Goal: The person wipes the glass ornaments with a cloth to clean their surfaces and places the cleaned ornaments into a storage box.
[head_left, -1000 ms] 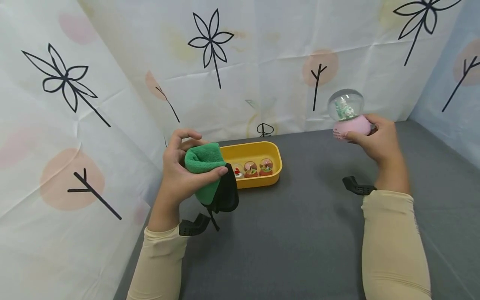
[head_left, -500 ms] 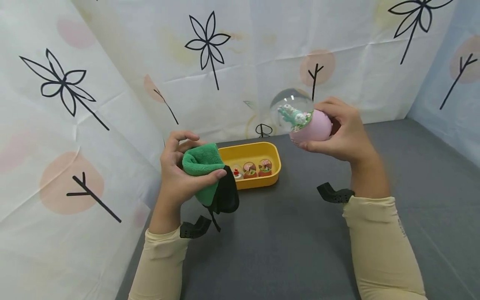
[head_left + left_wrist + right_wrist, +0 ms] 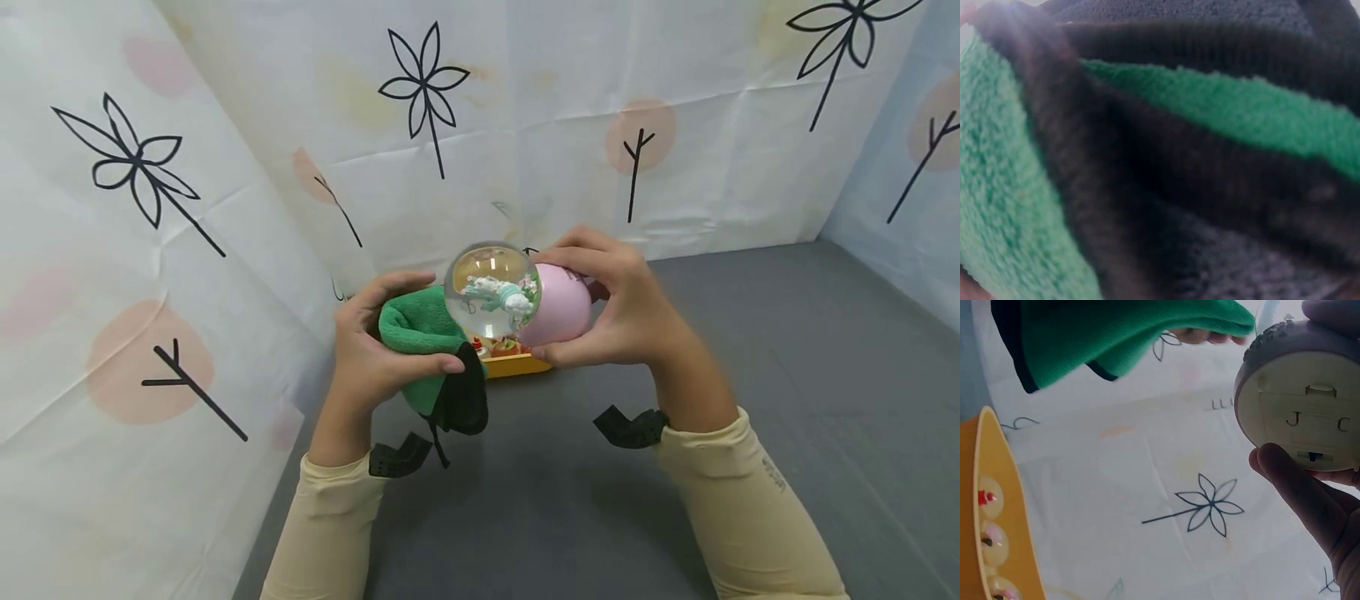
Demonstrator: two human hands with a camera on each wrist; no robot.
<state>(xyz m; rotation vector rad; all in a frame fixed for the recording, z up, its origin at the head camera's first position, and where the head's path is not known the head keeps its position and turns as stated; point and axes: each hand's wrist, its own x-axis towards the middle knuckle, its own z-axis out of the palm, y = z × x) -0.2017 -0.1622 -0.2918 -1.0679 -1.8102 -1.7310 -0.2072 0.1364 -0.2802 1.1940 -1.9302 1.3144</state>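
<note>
A snow globe (image 3: 561,304) with a pink base and a clear dome lies tipped on its side in the air, dome toward the left. My right hand (image 3: 618,300) grips its base between thumb and fingers; the right wrist view shows the pale underside of the snow globe (image 3: 1300,412) with a small switch. My left hand (image 3: 375,350) holds a folded green and black cloth (image 3: 423,325), thumb on the near side. The dome's left side overlaps the cloth's edge in the head view. Folds of the cloth (image 3: 1016,187) fill the left wrist view.
Behind the hands a yellow tray (image 3: 517,365) stands on the dark grey table (image 3: 540,508), partly hidden by the globe. Several small globes (image 3: 994,544) sit in it. Patterned white fabric (image 3: 555,158) hangs at the back and left.
My right hand has brought the snow globe leftward from the right side to the cloth, tipping it from upright onto its side. My left hand has stayed almost in place with the cloth.
</note>
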